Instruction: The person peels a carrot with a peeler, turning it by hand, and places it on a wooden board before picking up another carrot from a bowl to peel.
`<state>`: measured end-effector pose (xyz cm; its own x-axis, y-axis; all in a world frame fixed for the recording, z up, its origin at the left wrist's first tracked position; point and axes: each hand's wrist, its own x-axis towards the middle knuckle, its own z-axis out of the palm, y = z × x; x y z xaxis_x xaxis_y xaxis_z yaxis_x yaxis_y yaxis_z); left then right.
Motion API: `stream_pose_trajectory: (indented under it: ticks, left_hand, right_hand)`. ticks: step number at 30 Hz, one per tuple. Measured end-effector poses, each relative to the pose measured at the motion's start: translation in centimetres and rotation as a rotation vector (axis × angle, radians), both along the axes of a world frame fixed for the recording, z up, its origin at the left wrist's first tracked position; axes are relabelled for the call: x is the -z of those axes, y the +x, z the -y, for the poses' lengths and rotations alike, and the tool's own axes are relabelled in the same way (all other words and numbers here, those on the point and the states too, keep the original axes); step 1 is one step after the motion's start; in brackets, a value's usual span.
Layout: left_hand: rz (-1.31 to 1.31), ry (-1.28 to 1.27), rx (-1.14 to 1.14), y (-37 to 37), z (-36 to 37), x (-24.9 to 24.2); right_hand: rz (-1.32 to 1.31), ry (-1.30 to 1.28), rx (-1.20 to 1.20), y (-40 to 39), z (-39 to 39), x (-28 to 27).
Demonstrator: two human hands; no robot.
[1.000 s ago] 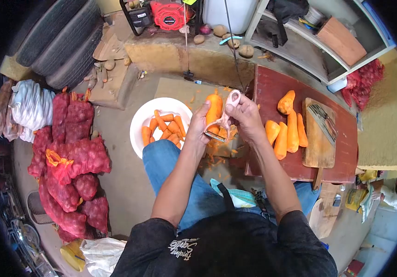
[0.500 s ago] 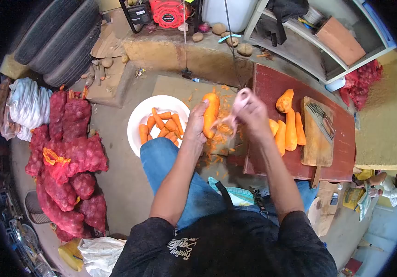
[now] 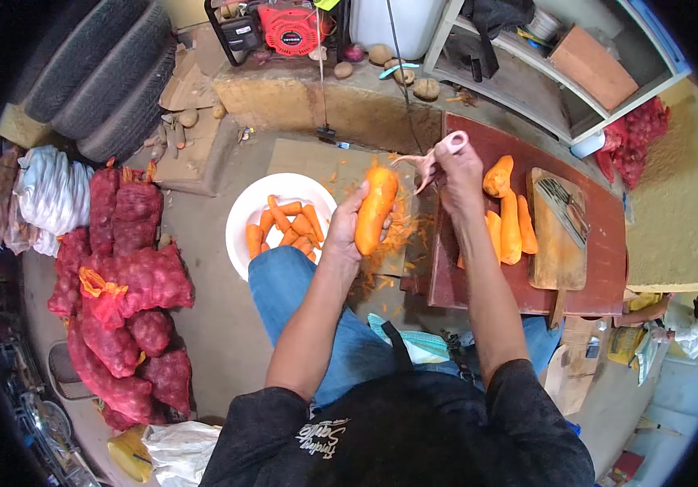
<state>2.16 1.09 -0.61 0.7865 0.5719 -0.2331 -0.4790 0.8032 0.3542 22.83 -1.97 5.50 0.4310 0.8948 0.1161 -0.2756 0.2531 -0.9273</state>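
Note:
My left hand is wrapped round a large carrot, its surface bright orange and wet-looking. In my right hand is a pale pink Y-shaped peeler, its head pointing left and a little apart from the carrot. Orange peelings lie scattered below and behind the carrot. To the left, a white basin holds several smaller carrots. Several big peeled carrots rest on the dark red table at right, beside a wooden cutting board with a knife on it.
Red net sacks of onions are piled at left, below stacked tyres. A low concrete ledge runs across the back, with a red machine and some potatoes. A shelf unit stands back right.
My right hand has swung up and to the right with the peeler, away from the carrot. The carrot in my left hand has shifted slightly right and tilted.

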Motion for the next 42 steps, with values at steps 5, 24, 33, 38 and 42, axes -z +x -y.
stream_pose_trajectory:
  ticks: [5,24,33,38,42]
  left_hand:
    - [0.075,-0.024,-0.021,0.1,-0.3,0.5]
    - [-0.003,-0.039,-0.010,0.3,0.3,0.3]
    - [-0.033,-0.028,0.014,0.2,0.4,-0.4]
    - [-0.077,0.035,-0.075,0.1,0.1,-0.1]
    - [-0.228,0.092,-0.304,1.2,0.1,-0.9]
  right_hand:
    - [-0.009,-0.056,-0.120,-2.9,2.1,-2.1]
    - [-0.078,-0.067,-0.080,-1.0,-1.1,0.8]
    - [-0.230,-0.088,0.070,1.5,-4.0,3.2]
    - [-0.017,-0.097,0.004,1.4,-2.3,0.8]
    - [-0.036,-0.061,-0.113,-3.9,1.9,-2.1]
